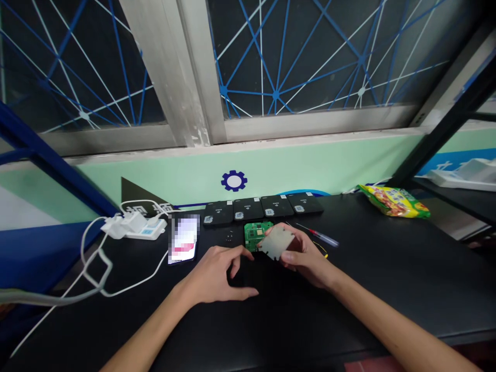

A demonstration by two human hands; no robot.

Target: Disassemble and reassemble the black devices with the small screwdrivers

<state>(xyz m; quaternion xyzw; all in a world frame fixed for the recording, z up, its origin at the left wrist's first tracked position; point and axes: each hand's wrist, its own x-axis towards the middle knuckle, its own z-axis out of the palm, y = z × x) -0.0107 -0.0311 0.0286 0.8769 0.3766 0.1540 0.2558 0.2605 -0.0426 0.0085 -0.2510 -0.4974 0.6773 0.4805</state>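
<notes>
My right hand [306, 257] grips a thin light-grey metal plate [278, 243] with small notches or tabs along its edge, held tilted. Behind and left of the plate lies a green circuit board [252, 233], partly covered by it. My left hand [217, 274] is just left of the board, thumb and fingers apart and curved. Its index fingertip is close to the board's near edge; whether it touches is hard to tell. A dark area below the board blends into the black tabletop, so any casing there cannot be made out.
Several flat black boxes [277, 205] line the wall. Tiny screws [229, 236] lie left of the board; a screwdriver [324, 238] lies right. A lit phone [185, 238], white power strip [149, 229] with cables and a yellow-green snack bag [395, 201] are on the black table [395, 274].
</notes>
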